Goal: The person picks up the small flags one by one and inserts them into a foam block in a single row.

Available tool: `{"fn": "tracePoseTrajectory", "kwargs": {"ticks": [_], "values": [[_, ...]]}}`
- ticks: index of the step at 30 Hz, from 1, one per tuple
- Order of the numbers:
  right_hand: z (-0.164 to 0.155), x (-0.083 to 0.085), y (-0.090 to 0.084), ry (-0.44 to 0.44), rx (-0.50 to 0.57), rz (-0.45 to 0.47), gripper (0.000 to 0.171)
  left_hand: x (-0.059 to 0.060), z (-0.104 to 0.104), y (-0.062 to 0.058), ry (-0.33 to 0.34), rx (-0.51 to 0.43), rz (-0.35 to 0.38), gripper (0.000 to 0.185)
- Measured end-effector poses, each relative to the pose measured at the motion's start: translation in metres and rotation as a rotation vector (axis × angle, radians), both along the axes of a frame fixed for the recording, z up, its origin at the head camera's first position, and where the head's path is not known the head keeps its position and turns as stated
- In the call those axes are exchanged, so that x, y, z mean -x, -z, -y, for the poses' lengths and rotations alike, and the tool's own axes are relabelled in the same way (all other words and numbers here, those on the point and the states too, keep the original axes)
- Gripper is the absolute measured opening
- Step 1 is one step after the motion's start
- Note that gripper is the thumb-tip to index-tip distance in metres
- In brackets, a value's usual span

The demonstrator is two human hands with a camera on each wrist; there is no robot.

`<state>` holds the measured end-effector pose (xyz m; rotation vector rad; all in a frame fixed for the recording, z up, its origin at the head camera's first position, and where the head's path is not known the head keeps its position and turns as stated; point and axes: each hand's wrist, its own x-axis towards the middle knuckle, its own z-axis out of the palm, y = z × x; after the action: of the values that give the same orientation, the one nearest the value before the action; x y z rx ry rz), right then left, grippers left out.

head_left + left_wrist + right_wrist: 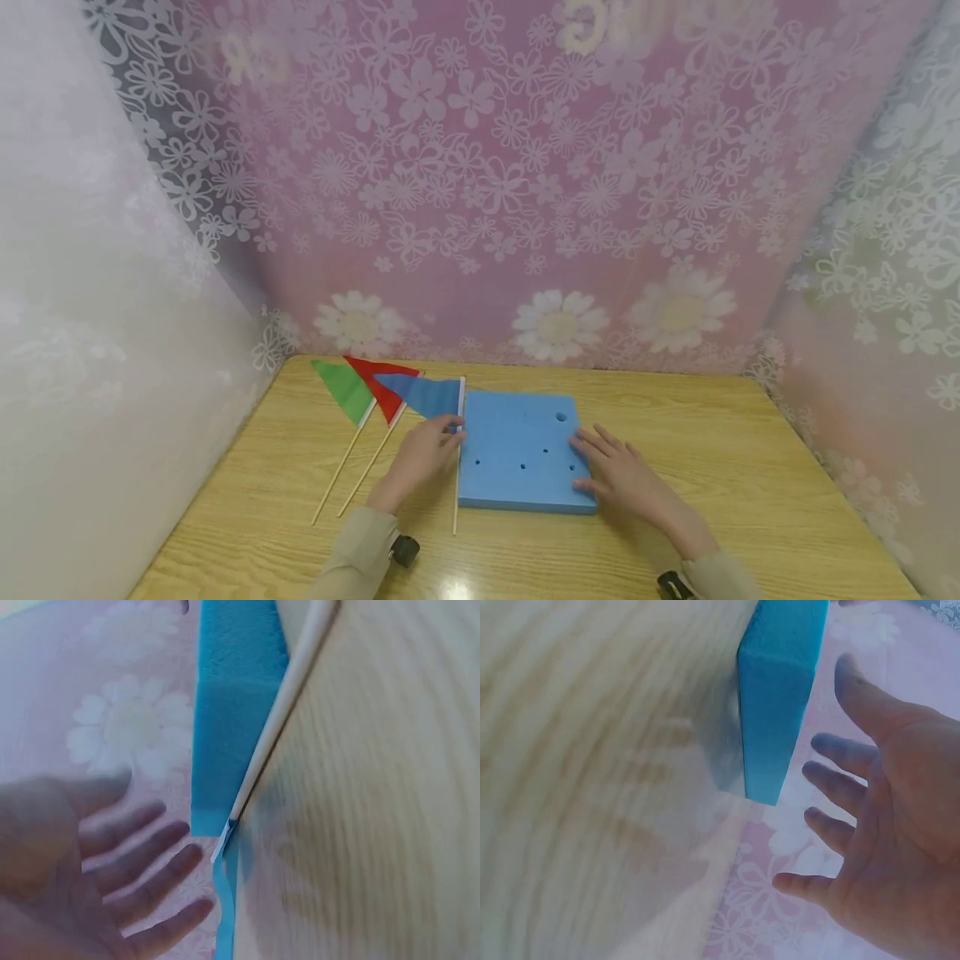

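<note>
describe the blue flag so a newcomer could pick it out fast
Start at the blue foam block on the wooden table. Along its left edge lies the blue flag, under the left hand. Its neighbours are the red flag and green flag.

A small staged booth, not a lived-in room. Flowered curtains (480, 183) hang close beyond and to both sides of the hands, boxing in the wooden table (750, 467) under them.

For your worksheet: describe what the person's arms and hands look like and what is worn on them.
Both hands, left hand and right hand, are bare, with no gloves or rings visible. Each arm wears a beige long sleeve. A small black device sits at each wrist.
</note>
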<state>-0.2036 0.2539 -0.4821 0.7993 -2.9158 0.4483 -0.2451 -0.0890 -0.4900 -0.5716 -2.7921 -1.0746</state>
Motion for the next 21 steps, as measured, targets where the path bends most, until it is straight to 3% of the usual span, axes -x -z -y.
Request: {"fn": "tracePoseTrajectory", "kwargs": {"ticks": [3, 7, 13, 21], "values": [[0.0, 0.003, -0.001, -0.009, -0.017, 0.044, 0.071, 0.005, -0.002, 0.001, -0.12, -0.037, 0.031, 0.011], [-0.001, 0.005, -0.001, -0.025, -0.028, 0.103, 0.075, 0.01, -0.003, 0.007, -0.207, -0.023, 0.059, 0.007], [0.0, 0.002, -0.001, -0.04, -0.007, 0.125, 0.074, 0.012, -0.006, 0.014, -0.24, -0.017, 0.11, 0.012], [0.0, 0.0, 0.001, -0.039, 0.004, 0.121, 0.074, 0.014, -0.006, 0.007, -0.243, 0.122, 0.063, 0.017]]}}
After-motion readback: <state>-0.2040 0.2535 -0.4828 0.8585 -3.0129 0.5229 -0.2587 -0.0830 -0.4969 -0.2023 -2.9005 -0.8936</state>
